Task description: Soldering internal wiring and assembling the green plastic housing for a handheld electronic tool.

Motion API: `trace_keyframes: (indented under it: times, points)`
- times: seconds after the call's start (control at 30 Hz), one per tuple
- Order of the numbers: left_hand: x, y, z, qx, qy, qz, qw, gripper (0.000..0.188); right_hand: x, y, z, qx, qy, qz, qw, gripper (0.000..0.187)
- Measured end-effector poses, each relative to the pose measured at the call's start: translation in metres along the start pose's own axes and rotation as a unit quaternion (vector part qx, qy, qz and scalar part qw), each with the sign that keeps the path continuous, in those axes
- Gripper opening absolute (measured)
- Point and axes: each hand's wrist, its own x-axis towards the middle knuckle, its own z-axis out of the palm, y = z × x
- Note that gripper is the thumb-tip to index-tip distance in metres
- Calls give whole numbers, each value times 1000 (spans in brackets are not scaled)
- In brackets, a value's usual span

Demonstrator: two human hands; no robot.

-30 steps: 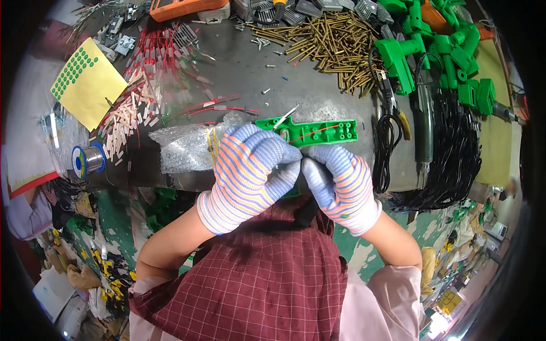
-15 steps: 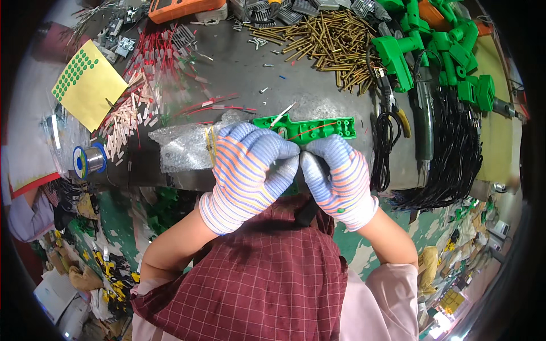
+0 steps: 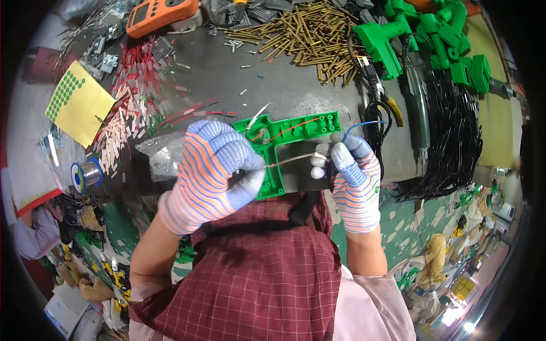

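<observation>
Both hands wear striped knit gloves. A green plastic housing half [image 3: 301, 127], shaped like a tool grip, lies at the table's near edge with a red wire [image 3: 293, 129] inside it. Over its near leg, a pale wire [image 3: 297, 158] stretches between my hands. The fingertips of my left hand [image 3: 219, 173] pinch this wire's left end, by a bare copper stretch. My right hand [image 3: 354, 176] is closed round the other end, between thumb and fingers. A blue wire [image 3: 367, 123] sticks up from the right fingers. A white-sleeved lead [image 3: 259, 118] pokes out at the housing's far left corner.
Beyond lie a heap of brass-coloured rods [image 3: 318, 35] and several green housings [image 3: 387, 48]. To the right are a soldering iron [image 3: 420, 113] and black cables [image 3: 449, 131]. At left are a solder spool [image 3: 86, 175], red wires [image 3: 142, 74] and a yellow sticker sheet [image 3: 79, 105].
My hands have moved apart, the left to the left and the right to the right. The pale wire now shows between them, and the blue wire shows at my right hand.
</observation>
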Motion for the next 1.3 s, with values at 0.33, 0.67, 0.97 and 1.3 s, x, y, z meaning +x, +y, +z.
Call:
trace_keyframes:
  times: [0.33, 0.67, 0.97, 1.3]
  points:
    - [89, -2, 14, 108, -230, -4, 967, 20, -23, 16, 11, -260, 62, -107, 958, 17]
    - [64, -10, 15, -330, -121, -333, 875, 19, 20, 9, 16, -532, 12, -439, 724, 21]
    - [58, -17, 17, -422, -98, -358, 827, 17, 33, 15, 27, -557, -4, -430, 710, 23]
    - [57, -16, 18, -413, -79, -330, 845, 13, 35, 14, 34, -519, -8, -410, 750, 15]
